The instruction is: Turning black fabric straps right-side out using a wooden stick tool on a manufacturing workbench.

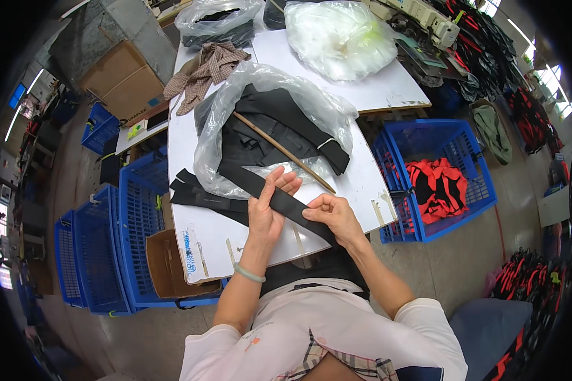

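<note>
Both hands held a black fabric strip (279, 200) over a white table (375, 89): left hand (265, 213) lay flat with fingers spread open, right hand (334, 216) pinched it. Behind sat a clear bag of black cloth (267, 120) and a wooden stick (283, 151).

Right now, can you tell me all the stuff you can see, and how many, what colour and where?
black strap: one, black, held across the table's front edge
table: one, white, centre
clear bag of black fabric pieces: one, mid-table
wooden stick: one, brown, lying on that bag
checked cloth: one, brown, far left of table
other plastic bags: two, pale, far end
blue crates: several at left, one at right holding red-and-black fabric
cardboard box: one, brown, under table's left corner
left hand: flat against the strap, green bracelet on wrist
right hand: pinching the strap
</note>
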Demonstrator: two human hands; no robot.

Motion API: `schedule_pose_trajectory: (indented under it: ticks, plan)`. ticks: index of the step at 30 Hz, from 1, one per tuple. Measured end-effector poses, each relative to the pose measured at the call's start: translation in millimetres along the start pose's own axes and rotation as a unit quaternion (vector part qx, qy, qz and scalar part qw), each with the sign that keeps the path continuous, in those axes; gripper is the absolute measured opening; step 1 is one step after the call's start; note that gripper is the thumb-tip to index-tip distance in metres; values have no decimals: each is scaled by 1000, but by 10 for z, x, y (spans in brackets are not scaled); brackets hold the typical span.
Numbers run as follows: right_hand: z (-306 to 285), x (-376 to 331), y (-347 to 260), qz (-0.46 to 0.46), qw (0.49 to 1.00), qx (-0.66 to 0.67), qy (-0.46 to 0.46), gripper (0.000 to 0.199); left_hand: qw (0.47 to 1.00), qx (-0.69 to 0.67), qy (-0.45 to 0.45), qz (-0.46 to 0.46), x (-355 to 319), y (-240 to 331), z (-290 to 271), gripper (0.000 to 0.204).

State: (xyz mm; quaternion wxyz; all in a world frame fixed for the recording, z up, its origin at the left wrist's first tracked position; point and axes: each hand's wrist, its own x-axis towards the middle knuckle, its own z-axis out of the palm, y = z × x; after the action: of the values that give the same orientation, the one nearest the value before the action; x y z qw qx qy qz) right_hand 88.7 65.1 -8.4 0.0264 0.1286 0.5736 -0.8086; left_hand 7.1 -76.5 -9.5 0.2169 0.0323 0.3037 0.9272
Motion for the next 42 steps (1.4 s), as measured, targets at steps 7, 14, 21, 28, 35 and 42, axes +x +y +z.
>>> schedule_pose_trajectory:
  ticks: [7, 14, 21, 28, 35, 42]
  plan:
    - [109, 45, 244, 26, 998, -60, -25, 12, 996, 40, 84, -7, -130, 35, -159, 36]
    - [551, 225, 389, 180, 968, 145, -98, 13, 990, -8, 33, 135, -404, 350, -386, 55]
    - [970, 461, 342, 166, 969, 45, -175, 19, 910, 95, 345, 210, -498, 1014, -1132, 17]
    - [168, 965, 2, -275, 896, -306, 166, 8, 748, 350, 480, 296, 37, 933, -1953, 57]
    - [-258, 978, -176, -252, 850, -411, 212, 9, 406, 679, 504, 348, 29, 654, -1322, 68]
    - [-118, 959, 83, -340, 738, -554, 181, 14, 485, 803, 68, 341, 762, 80, -417, 31]
